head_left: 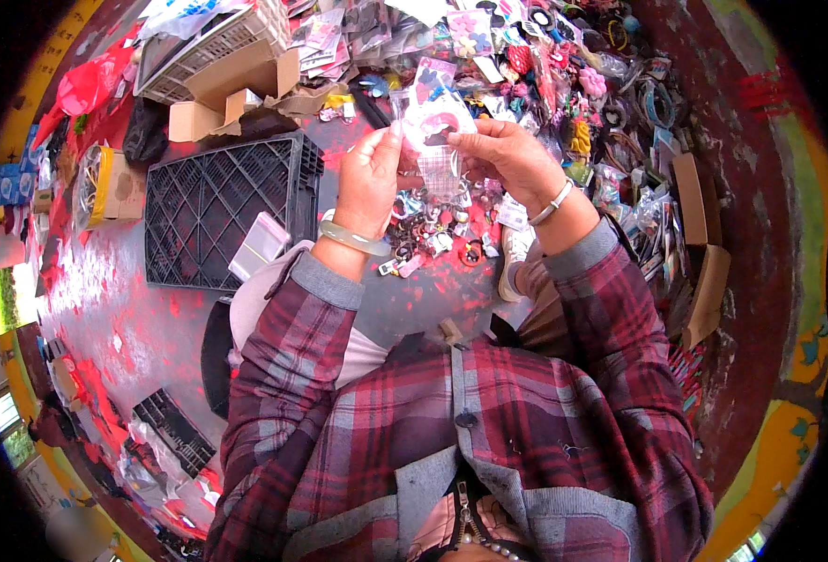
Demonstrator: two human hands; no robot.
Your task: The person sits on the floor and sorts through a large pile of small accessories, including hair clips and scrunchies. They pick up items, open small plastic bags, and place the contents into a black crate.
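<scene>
In front of me, both hands hold up a small clear packet (440,169) with a white and pink piece at its top and a checked lower part. My left hand (372,173) pinches its left edge between thumb and fingers; a pale bangle circles that wrist. My right hand (512,161) grips the upper right side with its thumb in front, and a silver bangle sits on the wrist. What exactly the packet contains is too small to make out. Below it, on the floor, lies a scatter of small hair ties and trinkets (447,225).
A large heap of packaged hair accessories (573,84) spreads ahead and to the right. At the left lies a black plastic crate (231,211) with a clear flat packet stack (261,245) at its corner. Open cardboard boxes (203,103) and a white crate (217,51) stand beyond.
</scene>
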